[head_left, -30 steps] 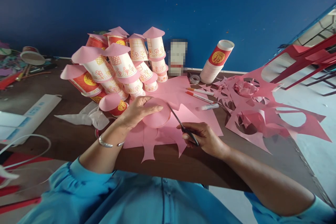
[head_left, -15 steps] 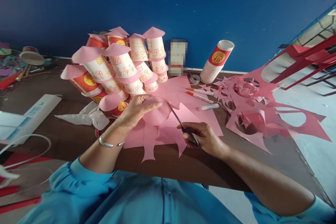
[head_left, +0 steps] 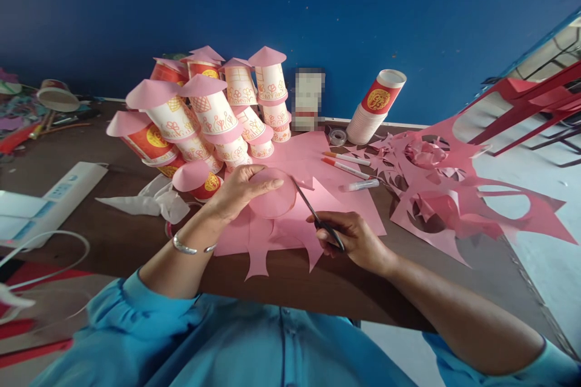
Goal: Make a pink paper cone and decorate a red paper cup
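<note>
My left hand (head_left: 247, 190) pinches a round piece of pink paper (head_left: 275, 199) between thumb and fingers, the thumb lying on top. My right hand (head_left: 349, 236) is closed around the dark handles of a pair of scissors (head_left: 308, 201). The blades point up and left and meet the paper's right edge, where a strip still hangs on. Whether the blades are parted is hard to see. Beneath both hands lie larger pink paper sheets (head_left: 354, 214) with cut strips at the front.
Decorated paper cups with pink cone tops (head_left: 204, 106) stand stacked behind my left hand. At the back right rises a cup stack (head_left: 376, 106), with tape (head_left: 337, 136), markers (head_left: 347, 167) and a glue stick (head_left: 361, 185) nearby. Pink scraps (head_left: 436, 205) cover the right side.
The pink strip at the paper's right edge sits slightly differently around the blades. My hands have barely moved, and the view has shifted a little.
</note>
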Demonstrator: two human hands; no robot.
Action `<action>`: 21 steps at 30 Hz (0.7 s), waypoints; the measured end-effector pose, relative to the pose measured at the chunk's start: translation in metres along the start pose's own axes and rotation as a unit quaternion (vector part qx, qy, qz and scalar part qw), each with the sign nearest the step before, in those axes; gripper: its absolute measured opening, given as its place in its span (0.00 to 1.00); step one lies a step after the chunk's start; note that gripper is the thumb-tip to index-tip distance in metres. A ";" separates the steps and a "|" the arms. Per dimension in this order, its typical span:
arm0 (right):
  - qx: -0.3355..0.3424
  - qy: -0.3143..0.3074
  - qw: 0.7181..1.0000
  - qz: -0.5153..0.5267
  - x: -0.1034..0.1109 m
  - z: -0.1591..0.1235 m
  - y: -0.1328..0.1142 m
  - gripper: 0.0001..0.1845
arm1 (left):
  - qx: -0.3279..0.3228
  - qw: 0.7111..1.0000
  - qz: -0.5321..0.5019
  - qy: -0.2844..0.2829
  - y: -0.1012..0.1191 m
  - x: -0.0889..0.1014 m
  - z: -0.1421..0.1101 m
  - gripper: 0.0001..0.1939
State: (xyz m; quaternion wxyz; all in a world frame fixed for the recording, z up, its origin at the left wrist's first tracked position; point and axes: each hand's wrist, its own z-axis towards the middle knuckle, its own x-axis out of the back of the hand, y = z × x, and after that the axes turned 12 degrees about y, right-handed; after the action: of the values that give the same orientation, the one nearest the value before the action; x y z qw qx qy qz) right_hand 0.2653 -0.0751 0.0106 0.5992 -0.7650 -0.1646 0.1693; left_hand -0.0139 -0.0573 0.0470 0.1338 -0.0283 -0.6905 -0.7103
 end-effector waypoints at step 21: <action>-0.005 -0.016 1.000 0.000 0.000 0.001 -0.001 0.37 | -0.014 1.000 0.000 -0.024 0.001 0.000 0.002 0.32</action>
State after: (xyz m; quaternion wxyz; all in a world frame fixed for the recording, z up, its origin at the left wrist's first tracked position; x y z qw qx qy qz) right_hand 0.2648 -0.0737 0.0112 0.5929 -0.7651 -0.1745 0.1805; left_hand -0.0139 -0.0550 0.0478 0.1172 -0.0471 -0.6833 -0.7191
